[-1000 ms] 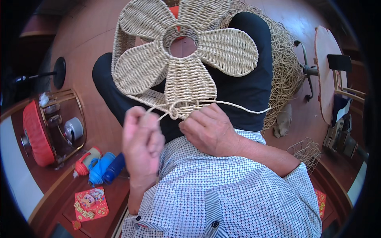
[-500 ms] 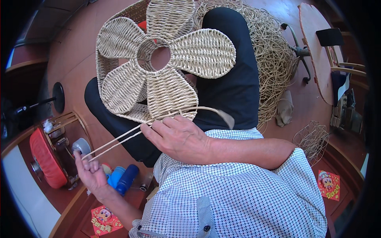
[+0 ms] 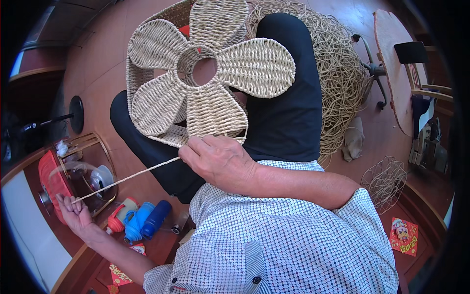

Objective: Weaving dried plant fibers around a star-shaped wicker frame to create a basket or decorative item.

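Straw cord [image 3: 128,179] pinched taut between both grips.

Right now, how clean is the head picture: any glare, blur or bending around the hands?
Head view: sharp at the centre, the woven flower piece and right hand crisp; daylight even, no hard glare; fisheye bends the rim, so the left hand and taut strand look stretched; corners black.

Tan woven flower [image 3: 205,93] above the right hand [image 3: 218,159]; red-and-blue bottles [image 3: 139,220] beside the left hand [image 3: 73,213]; blue-checked white shirt [image 3: 289,245].
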Tool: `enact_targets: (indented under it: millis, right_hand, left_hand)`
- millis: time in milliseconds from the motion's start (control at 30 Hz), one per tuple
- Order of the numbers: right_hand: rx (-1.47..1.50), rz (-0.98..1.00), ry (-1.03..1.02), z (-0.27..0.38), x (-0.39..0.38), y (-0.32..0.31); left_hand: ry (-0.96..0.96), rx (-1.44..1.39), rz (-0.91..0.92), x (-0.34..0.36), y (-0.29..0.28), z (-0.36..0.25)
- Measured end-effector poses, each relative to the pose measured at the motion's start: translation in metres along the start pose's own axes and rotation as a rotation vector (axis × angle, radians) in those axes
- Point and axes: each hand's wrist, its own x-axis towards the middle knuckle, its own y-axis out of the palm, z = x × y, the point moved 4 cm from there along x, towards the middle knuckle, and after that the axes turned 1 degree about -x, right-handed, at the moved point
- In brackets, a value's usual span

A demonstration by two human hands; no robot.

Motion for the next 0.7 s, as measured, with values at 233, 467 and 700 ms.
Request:
enact_targets:
  millis: [233,467,700]
  right_hand:
    - [0.084,-0.067,0.207,-0.02,0.001,-0.021]
    - [0.107,-0.061,0.288,-0.026,-0.002,-0.029]
    - [0.118,-0.058,0.337,-0.034,-0.005,-0.034]
  left_hand:
    - [0.398,0.691,-0.266,-0.047,0.122,0.042]
    - [0.369,1.122,0.468,-0.168,0.218,0.187]
    - [0.792,0.876,0.539,-0.206,0.231,0.249]
